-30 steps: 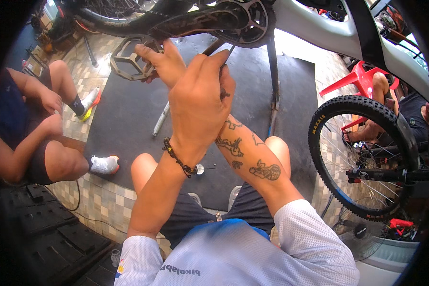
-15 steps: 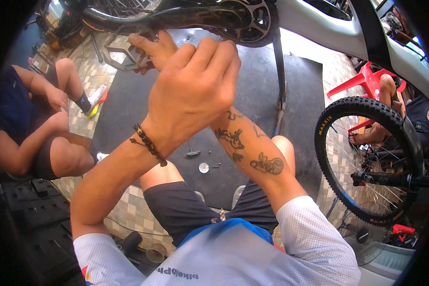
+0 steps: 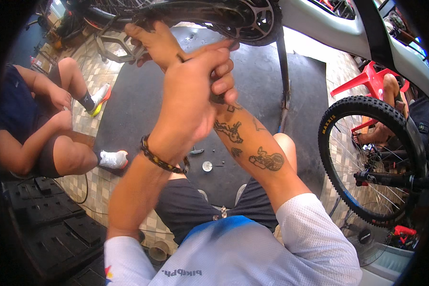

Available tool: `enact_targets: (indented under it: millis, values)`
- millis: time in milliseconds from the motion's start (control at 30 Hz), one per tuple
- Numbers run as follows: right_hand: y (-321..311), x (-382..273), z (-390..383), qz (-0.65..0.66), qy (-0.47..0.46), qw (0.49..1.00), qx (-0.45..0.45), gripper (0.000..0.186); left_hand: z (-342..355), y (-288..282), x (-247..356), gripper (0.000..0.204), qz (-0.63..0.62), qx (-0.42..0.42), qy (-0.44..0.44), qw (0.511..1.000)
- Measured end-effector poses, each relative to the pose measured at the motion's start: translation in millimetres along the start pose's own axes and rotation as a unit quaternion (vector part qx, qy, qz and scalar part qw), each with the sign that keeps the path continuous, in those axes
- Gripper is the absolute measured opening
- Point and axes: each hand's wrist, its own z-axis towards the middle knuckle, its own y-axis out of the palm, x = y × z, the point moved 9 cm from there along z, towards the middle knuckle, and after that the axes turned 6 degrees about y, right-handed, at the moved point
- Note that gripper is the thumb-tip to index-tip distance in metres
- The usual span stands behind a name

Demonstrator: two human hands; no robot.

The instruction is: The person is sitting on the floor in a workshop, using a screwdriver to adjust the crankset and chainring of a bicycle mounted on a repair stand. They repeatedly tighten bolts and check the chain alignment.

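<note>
My arms cross below the bike's black crank arm (image 3: 209, 13). My right hand (image 3: 159, 45), at the end of the tattooed forearm, reaches to the upper left and grips the inner side of a grey platform pedal (image 3: 110, 44). In front of the right wrist is my left hand (image 3: 190, 88), with a braided bracelet at its wrist. Its index finger stretches toward the underside of the chainring (image 3: 263, 21), and the other fingers curl in. Something dark shows under those fingers; I cannot make out what it is.
A black mat (image 3: 300, 128) covers the tiles below, with a small white round container (image 3: 207, 166) and a dark-handled tool (image 3: 195, 151) on it. A person (image 3: 38, 119) sits at left. A knobby-tyred wheel (image 3: 325, 148) and a red plastic chair (image 3: 367, 81) stand at right.
My left hand has come down and turned, its index finger now stretched out from the curled others. The left forearm has swung right. My right hand and the pedal have shifted slightly left.
</note>
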Motion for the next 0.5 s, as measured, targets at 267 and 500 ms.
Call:
enact_targets:
  millis: [267,500]
  values:
    - [5.8,0.4,2.2,0.001,-0.005,0.999,-0.041,0.055,-46.2,5.7,26.6,0.033,0.311,0.054,0.289,0.904]
    - [-11.1,13.9,18.2,-0.066,-0.024,0.997,0.018,0.059,-33.1,59.2,56.6,0.026,0.539,0.057,0.448,0.712]
